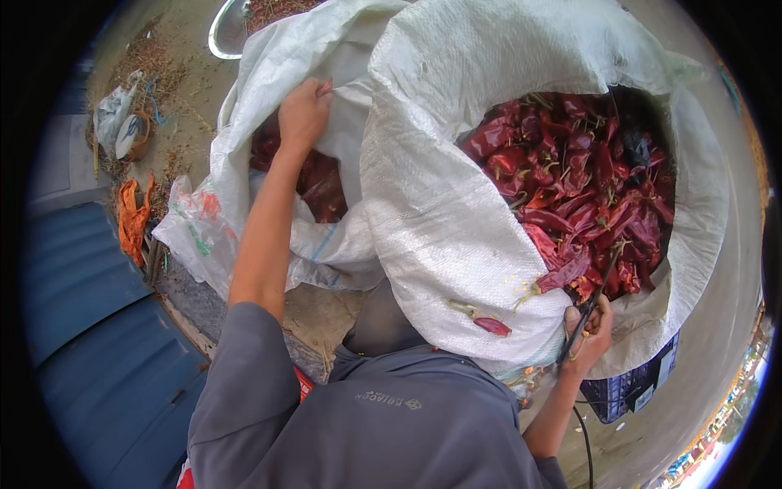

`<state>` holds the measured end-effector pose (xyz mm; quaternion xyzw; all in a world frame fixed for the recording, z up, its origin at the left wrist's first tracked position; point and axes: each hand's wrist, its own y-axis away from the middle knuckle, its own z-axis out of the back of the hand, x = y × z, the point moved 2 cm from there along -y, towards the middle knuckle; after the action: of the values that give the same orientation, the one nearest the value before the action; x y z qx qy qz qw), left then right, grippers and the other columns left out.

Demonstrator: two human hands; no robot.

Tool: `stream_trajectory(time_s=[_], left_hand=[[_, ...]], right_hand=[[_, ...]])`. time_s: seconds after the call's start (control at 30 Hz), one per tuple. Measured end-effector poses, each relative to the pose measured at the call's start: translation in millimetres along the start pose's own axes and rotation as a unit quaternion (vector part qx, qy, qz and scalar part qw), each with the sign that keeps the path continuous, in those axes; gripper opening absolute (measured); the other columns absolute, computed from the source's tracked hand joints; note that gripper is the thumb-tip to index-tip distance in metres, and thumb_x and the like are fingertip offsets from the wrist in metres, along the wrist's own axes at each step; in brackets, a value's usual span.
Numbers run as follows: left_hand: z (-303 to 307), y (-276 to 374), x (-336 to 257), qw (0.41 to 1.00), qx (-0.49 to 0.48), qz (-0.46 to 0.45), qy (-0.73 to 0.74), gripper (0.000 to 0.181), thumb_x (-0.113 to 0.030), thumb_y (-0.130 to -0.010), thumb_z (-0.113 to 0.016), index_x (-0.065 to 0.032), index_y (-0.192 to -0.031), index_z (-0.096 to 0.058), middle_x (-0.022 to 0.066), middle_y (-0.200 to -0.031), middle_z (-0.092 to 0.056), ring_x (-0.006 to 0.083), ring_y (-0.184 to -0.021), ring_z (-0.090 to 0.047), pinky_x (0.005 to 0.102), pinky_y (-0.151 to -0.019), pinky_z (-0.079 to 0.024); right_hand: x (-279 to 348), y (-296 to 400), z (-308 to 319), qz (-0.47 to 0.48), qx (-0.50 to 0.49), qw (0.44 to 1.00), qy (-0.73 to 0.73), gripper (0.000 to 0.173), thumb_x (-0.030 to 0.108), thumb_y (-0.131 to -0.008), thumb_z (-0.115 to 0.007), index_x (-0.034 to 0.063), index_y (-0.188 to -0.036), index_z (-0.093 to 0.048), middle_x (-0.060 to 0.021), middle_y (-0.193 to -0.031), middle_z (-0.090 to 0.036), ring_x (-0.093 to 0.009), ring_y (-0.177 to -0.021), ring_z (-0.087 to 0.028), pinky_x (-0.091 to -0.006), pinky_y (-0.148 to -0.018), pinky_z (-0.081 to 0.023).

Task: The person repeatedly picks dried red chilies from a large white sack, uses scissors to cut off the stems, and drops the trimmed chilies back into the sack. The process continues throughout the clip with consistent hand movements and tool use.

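Note:
My left hand [304, 116] is over the mouth of the left white woven sack [333, 250], fingers curled. A small reddish bit shows at its fingertips, but I cannot tell whether it is a fingertip or something held. Dried red chili peppers [324, 186] lie inside this sack. My right hand [589, 336] is shut on a thin dark tool [595, 299] at the near rim of the right woven sack [421, 226]. That larger sack has a rolled-down rim and holds many dried red chilies [574, 177]. A loose chili [492, 326] and a stem lie on its folded rim.
A clear plastic bag [198, 232] hangs by the left sack. An orange cloth [134, 214], a brown pot [139, 137] and plant scraps lie on the ground at left. A blue crate [629, 388] and a black cable [584, 440] are at lower right. A metal-rimmed basin [223, 30] stands behind.

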<state>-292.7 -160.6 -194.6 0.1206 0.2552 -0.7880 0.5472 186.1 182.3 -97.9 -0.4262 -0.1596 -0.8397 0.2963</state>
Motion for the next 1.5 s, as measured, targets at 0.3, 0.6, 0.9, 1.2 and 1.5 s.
stream_trajectory(time_s=[0.3,0.6,0.9,1.2,1.5], left_hand=[[-20,48,-27,0.958,0.115,-0.109,-0.240,0.039,-0.028,-0.076,-0.078,-0.0157,-0.113,-0.070,0.0103,-0.125,-0.062,0.0346,-0.115,-0.059,0.0480,-0.092,-0.049],[-43,33,-40,0.966,-0.125,-0.099,-0.202,0.013,-0.017,-0.081,-0.068,-0.0151,-0.094,-0.072,0.0044,-0.117,-0.066,0.0334,-0.107,-0.062,0.0421,-0.076,-0.048],[-49,74,-20,0.465,-0.284,0.397,0.738,0.043,-0.015,-0.104,-0.041,0.0072,-0.139,-0.052,0.0221,-0.144,-0.055,0.0373,-0.129,-0.058,0.0533,-0.111,-0.047],[-13,100,-54,0.570,-0.218,0.384,0.693,0.051,-0.027,-0.101,-0.044,0.0056,-0.139,-0.053,0.0210,-0.143,-0.057,0.0351,-0.126,-0.058,0.0462,-0.109,-0.046],[-32,134,-66,0.949,-0.138,0.221,0.175,0.025,-0.010,-0.090,-0.067,0.0004,-0.112,-0.068,0.0142,-0.109,-0.070,0.0240,-0.093,-0.067,0.0364,-0.088,-0.052]], right_hand=[[0,-2,-2,0.031,-0.009,0.999,-0.005,0.067,0.032,-0.083,-0.089,-0.0055,-0.130,-0.058,0.0005,-0.085,-0.061,-0.005,-0.074,-0.055,-0.0190,-0.071,-0.044],[2,-2,-3,0.016,-0.012,1.000,-0.018,0.067,0.031,-0.082,-0.090,-0.0053,-0.129,-0.059,-0.0002,-0.088,-0.063,-0.006,-0.075,-0.055,-0.0192,-0.071,-0.045],[1,-1,-3,0.000,0.007,1.000,-0.011,0.070,0.033,-0.083,-0.088,-0.0038,-0.133,-0.057,-0.0007,-0.092,-0.065,-0.006,-0.080,-0.058,-0.0201,-0.075,-0.046],[-4,1,-2,0.007,-0.002,1.000,-0.011,0.071,0.036,-0.083,-0.088,-0.0041,-0.133,-0.058,-0.0003,-0.092,-0.064,-0.006,-0.079,-0.057,-0.0198,-0.075,-0.046],[3,-3,-1,0.021,-0.004,1.000,0.015,0.064,0.030,-0.082,-0.089,-0.0045,-0.127,-0.060,-0.0005,-0.087,-0.064,-0.006,-0.075,-0.057,-0.0203,-0.071,-0.046]])
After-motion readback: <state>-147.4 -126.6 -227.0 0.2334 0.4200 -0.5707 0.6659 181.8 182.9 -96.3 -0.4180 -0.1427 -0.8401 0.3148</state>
